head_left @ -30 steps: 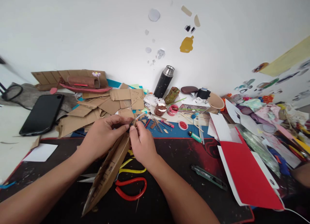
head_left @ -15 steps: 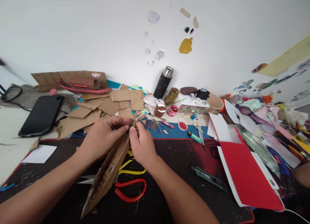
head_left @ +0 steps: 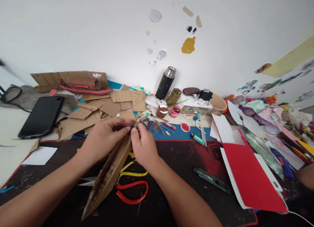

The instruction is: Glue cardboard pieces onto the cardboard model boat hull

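A long folded cardboard piece (head_left: 110, 178), shaped like a narrow boat hull, slants from the mat's front up to my fingers. My left hand (head_left: 104, 137) pinches its far end, thumb against forefinger. On the other side of that end, my right hand (head_left: 143, 143) is also closed, its thumb and fingers pressed together on the cardboard. A thin pale strip sticks out between the fingertips; what it is I cannot make out. Under the cardboard lie scissors with red handles (head_left: 132, 192) and a yellow-handled tool (head_left: 133, 173), partly covered.
Cardboard scraps (head_left: 98, 109) and a red model boat (head_left: 85, 86) lie at back left, near a black phone (head_left: 41, 117). Behind my hands are paint jars (head_left: 162, 111) and a black flask (head_left: 166, 83). A utility knife (head_left: 211, 180) and red card (head_left: 257, 178) lie at right.
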Motion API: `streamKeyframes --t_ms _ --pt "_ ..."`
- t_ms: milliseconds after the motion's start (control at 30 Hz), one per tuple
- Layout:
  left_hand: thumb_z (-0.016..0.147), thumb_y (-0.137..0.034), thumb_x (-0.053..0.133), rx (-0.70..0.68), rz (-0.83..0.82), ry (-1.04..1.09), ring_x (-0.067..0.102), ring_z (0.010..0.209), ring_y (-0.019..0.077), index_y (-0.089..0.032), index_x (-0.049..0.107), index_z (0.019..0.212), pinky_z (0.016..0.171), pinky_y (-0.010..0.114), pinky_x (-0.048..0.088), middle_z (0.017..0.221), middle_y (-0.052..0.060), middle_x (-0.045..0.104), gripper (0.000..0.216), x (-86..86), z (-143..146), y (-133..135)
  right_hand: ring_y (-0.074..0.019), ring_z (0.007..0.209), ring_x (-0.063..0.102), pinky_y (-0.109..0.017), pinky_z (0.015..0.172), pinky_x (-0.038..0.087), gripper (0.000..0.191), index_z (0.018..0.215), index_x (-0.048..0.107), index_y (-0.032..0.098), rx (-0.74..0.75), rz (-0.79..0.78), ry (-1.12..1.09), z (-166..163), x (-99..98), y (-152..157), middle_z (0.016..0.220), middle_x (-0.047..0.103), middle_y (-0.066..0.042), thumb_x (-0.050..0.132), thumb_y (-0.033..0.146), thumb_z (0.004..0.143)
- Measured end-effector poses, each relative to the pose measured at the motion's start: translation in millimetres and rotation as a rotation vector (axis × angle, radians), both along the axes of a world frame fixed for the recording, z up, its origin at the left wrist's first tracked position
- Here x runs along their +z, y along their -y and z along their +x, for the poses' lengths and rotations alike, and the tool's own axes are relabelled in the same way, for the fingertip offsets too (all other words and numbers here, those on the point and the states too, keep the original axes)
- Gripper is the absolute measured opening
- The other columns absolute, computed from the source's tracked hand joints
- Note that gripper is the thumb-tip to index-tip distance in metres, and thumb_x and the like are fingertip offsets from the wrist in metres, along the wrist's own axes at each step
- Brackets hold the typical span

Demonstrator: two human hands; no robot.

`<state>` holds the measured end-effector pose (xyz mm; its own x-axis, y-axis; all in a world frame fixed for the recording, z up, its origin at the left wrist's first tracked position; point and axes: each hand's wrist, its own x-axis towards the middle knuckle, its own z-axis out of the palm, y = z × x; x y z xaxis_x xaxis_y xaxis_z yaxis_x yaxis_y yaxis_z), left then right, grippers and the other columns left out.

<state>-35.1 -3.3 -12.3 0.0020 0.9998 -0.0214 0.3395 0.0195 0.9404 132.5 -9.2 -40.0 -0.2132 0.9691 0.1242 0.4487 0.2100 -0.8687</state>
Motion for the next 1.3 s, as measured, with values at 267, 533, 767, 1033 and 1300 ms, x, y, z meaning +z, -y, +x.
streamKeyframes --t_ms 267,533,767,1033,1300 --pt "0.078 -0.062 0.076 0.005 0.003 0.003 0.082 0.113 0.0383 -0.027 0.089 0.102 0.113 0.053 0.06 0.116 0.008 0.09 0.045 1.2 0.2 -0.1 -0.0216 0.07 0.055 -0.033 0.067 0.034 0.022 0.088 0.042 0.028 -0.004 -0.002 -0.003 -1.2 0.4 0.0 0.074 0.054 0.001 0.042 0.04 0.107" --pt "0.078 -0.06 0.076 0.007 -0.006 0.008 0.081 0.112 0.0381 -0.027 0.089 0.103 0.113 0.053 0.059 0.115 0.007 0.09 0.044 -0.6 0.4 -0.7 -0.021 0.067 0.054 -0.032 0.065 0.033 0.024 0.086 0.04 0.029 -0.015 -0.002 0.01 -0.9 0.6 0.8 0.071 0.052 0.003 0.043 0.038 0.107" --pt "0.075 -0.063 0.076 0.023 -0.028 -0.005 0.08 0.115 0.04 -0.027 0.09 0.1 0.114 0.055 0.058 0.117 0.008 0.09 0.046 1.8 0.3 0.1 -0.0204 0.065 0.052 -0.032 0.064 0.032 0.025 0.085 0.039 0.029 -0.017 0.002 0.017 -1.4 0.8 0.6 0.07 0.05 0.004 0.044 0.037 0.108" --pt "0.077 -0.066 0.076 0.01 -0.028 -0.008 0.08 0.116 0.0403 -0.027 0.09 0.104 0.114 0.055 0.058 0.119 0.01 0.089 0.05 0.3 0.0 -0.9 -0.0206 0.066 0.053 -0.032 0.064 0.033 0.025 0.085 0.039 0.029 -0.015 0.01 0.015 -1.2 1.1 1.1 0.071 0.052 0.003 0.045 0.037 0.108" --pt "0.077 -0.063 0.075 0.007 -0.015 -0.015 0.081 0.114 0.0402 -0.027 0.09 0.101 0.113 0.056 0.059 0.116 0.008 0.09 0.045 2.7 0.3 0.0 -0.0209 0.066 0.053 -0.032 0.065 0.034 0.024 0.086 0.039 0.029 -0.02 0.012 0.016 -1.5 1.5 1.2 0.072 0.051 0.003 0.044 0.036 0.108"
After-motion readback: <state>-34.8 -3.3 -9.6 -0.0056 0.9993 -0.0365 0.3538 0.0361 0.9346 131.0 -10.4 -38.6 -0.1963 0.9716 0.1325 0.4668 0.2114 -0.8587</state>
